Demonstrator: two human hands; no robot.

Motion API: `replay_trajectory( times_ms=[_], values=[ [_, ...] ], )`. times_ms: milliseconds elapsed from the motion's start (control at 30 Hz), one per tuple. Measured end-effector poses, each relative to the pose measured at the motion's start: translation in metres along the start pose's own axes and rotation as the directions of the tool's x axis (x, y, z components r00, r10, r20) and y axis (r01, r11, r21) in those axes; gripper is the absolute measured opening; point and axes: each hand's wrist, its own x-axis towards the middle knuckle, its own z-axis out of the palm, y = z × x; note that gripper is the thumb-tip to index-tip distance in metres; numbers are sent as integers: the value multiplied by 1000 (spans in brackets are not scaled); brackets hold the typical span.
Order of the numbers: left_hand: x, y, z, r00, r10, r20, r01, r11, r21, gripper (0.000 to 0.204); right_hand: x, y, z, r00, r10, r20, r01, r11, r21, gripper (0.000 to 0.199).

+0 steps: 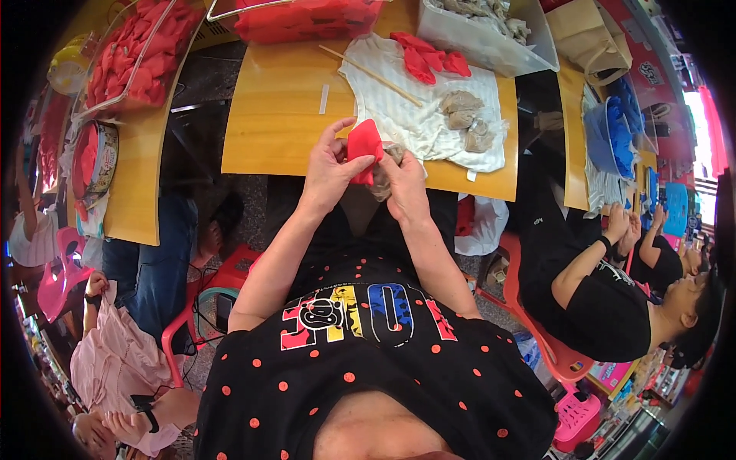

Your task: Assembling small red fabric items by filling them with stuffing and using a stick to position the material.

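A small red cloth piece (pixel 365 141) is held up just over the near edge of the wooden table (pixel 284 100). My left hand (pixel 328 170) is closed on it, thumb across its front and index finger raised behind. Close on its right, my right hand (pixel 408 188) is closed round a crumpled grey-beige cloth-like bundle (pixel 381 186), its thumb near the red piece. Beyond my hands lies a white striped cloth (pixel 383 107). On that cloth rest several red pieces (pixel 428 60), grey-beige bundles (pixel 462 111) and a thin wooden stick (pixel 370 74).
Tubs of red pieces (pixel 307 21) and grey-beige pieces (pixel 494 27) stand along the far side. At the left are a red-filled basket (pixel 142 57) and a round tin (pixel 100 157). A person in black (pixel 583 299) sits at right, near a blue-filled tub (pixel 609 138).
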Motion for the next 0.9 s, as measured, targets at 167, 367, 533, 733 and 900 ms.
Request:
replay_trajectory(
  times_ms=[167,367,533,733,900],
  values=[
    [4,-7,-9,997,-52,-50,54,998,24,58,-4,0,-8,986,91,137,-93,996,4,25],
    [2,-7,-5,997,-58,-52,55,997,-47,57,-3,-5,-5,999,-51,17,51,998,-24,25],
    [4,-9,-2,992,-72,-103,54,985,-164,48,-4,-3,-2,999,12,38,-14,999,40,23],
    [6,-13,-5,982,-147,-122,103,943,-315,37,-7,-8,3,998,37,53,-43,991,128,18],
    [7,-8,-7,972,-214,-98,172,930,-326,31,-4,-5,-4,995,68,73,-72,996,55,15]
  ],
)
